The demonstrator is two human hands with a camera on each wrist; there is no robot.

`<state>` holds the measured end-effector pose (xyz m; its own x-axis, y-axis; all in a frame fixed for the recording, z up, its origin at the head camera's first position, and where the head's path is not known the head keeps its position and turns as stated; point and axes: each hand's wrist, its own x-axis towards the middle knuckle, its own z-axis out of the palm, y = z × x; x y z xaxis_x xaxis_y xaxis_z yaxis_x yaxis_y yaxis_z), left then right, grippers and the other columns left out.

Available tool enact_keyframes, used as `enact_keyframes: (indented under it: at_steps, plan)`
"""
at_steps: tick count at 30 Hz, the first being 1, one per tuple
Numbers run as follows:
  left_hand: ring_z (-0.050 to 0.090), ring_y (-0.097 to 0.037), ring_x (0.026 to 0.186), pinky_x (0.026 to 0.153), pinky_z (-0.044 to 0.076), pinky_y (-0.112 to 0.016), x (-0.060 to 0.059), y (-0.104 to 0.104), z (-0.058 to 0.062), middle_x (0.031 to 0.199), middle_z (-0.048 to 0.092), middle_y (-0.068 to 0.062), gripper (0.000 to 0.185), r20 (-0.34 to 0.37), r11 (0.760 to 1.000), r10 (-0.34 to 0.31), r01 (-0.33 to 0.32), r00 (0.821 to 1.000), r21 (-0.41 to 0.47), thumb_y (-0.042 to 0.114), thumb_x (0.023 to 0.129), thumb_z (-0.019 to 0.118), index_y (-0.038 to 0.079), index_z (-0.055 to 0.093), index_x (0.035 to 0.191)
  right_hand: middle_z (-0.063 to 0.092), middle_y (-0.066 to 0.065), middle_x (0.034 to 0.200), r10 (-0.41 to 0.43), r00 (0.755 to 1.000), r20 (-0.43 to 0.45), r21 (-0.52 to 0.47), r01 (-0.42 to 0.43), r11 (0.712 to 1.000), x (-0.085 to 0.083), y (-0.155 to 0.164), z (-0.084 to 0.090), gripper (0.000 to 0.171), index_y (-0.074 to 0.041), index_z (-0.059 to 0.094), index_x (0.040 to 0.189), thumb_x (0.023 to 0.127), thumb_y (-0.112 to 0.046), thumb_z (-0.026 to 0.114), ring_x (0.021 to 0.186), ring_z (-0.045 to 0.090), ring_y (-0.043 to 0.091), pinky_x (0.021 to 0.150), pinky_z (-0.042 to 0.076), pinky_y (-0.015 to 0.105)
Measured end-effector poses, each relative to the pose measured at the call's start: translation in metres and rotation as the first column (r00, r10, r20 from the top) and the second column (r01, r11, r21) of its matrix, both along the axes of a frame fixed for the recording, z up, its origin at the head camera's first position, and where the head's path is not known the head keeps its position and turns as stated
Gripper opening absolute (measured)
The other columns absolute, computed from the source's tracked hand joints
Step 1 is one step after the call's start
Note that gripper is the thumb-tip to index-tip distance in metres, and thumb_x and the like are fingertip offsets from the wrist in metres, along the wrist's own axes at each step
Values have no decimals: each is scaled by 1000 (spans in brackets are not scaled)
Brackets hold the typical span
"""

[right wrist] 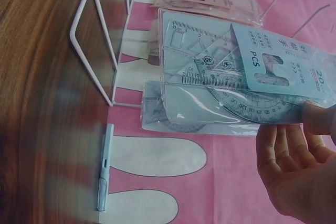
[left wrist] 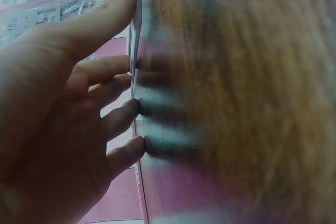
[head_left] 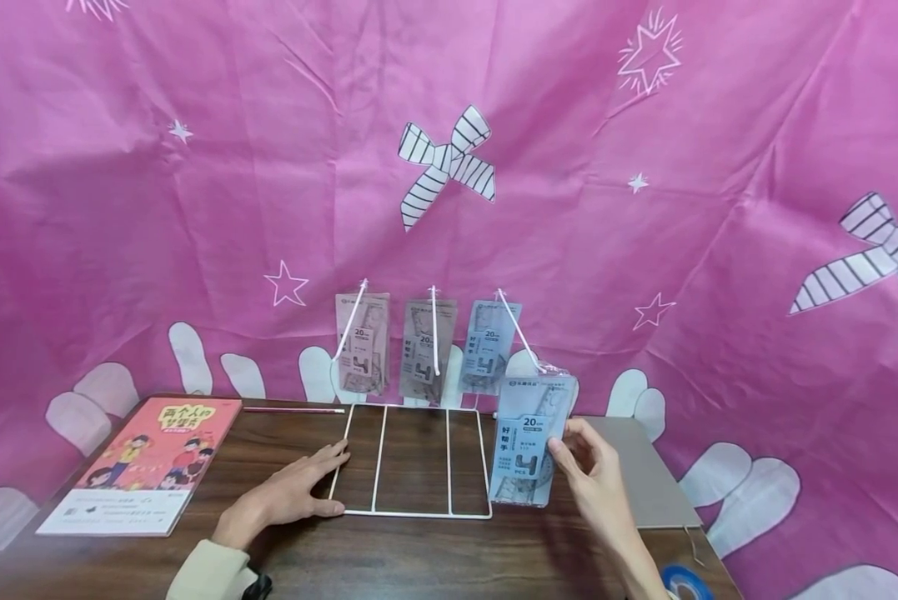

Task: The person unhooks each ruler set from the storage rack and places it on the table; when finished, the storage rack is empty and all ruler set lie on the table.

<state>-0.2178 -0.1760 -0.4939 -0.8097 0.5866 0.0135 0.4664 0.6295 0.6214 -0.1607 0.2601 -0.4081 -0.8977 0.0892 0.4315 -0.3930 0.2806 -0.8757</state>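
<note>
My right hand (head_left: 594,467) pinches the right edge of a blue ruler set packet (head_left: 527,442) between thumb and fingers. Through its clear sleeve, a ruler and a protractor (right wrist: 247,106) show in the right wrist view. The packet's top overlaps the tip of the right hook (head_left: 519,329) on a white wire display rack (head_left: 411,514). Another blue packet (head_left: 486,337) hangs farther back on that hook. With fingers spread, my left hand (head_left: 287,492) rests on the table, its fingertips and thumb at the left side of the rack's base.
Pink packets (head_left: 362,333) and grey-brown packets (head_left: 426,342) hang from the other two hooks. A red-covered book (head_left: 148,458) lies left, a pencil (head_left: 291,409) behind. To the right are a grey flat board (head_left: 636,475) and a blue tape roll (head_left: 684,582). A pen (right wrist: 104,171) lies by the rack.
</note>
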Motion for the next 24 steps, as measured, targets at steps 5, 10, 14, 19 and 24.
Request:
enact_keyframes:
  at_steps: [5, 10, 14, 19, 24]
  plan:
    - [26, -53, 151, 119, 19, -75, 1, 0, 0, 166, 28, -31, 85, 4, 1000, -3, 3, 1000, 5, 38, 92, 79, -9, 44, 153, 73, 5, 96, 12, 1000, -17, 14, -11, 1000, 7, 0, 6, 10, 6, 64, 110, 101, 4, 63, 89, 70, 10, 78, 58, 21]
    - [25, -52, 152, 120, 19, -75, 0, 0, 1, 166, 28, -30, 84, 10, 1000, -8, 8, 1000, 8, 38, 93, 79, -9, 44, 153, 73, 4, 96, -15, 999, -28, 39, 16, 999, 12, 6, 13, 10, 5, 65, 111, 101, 4, 63, 87, 70, 10, 77, 57, 20]
    - [25, -52, 152, 120, 19, -74, -1, 0, 0, 166, 28, -30, 85, 12, 1000, -12, 12, 1000, 3, 39, 93, 78, -9, 43, 154, 74, 1, 97, -34, 999, -1, 4, 34, 999, 11, 17, 13, 13, 8, 63, 113, 101, 3, 63, 90, 70, 7, 78, 56, 19]
    - [25, -53, 152, 120, 19, -75, -1, 0, 0, 166, 27, -30, 85, 12, 1000, -9, 9, 1000, 6, 38, 93, 78, -8, 43, 154, 74, -3, 98, -10, 998, 64, -40, 13, 999, 6, 38, 7, 20, 12, 60, 117, 103, -1, 63, 90, 68, 5, 78, 55, 18]
    - [25, -52, 152, 119, 19, -75, -1, -1, 0, 166, 28, -30, 84, 7, 1000, -7, 7, 1000, 3, 39, 93, 78, -8, 43, 154, 74, -6, 97, -39, 982, 186, -3, 40, 999, -7, 59, -14, 24, 14, 60, 119, 102, -3, 65, 85, 69, 4, 72, 57, 20]
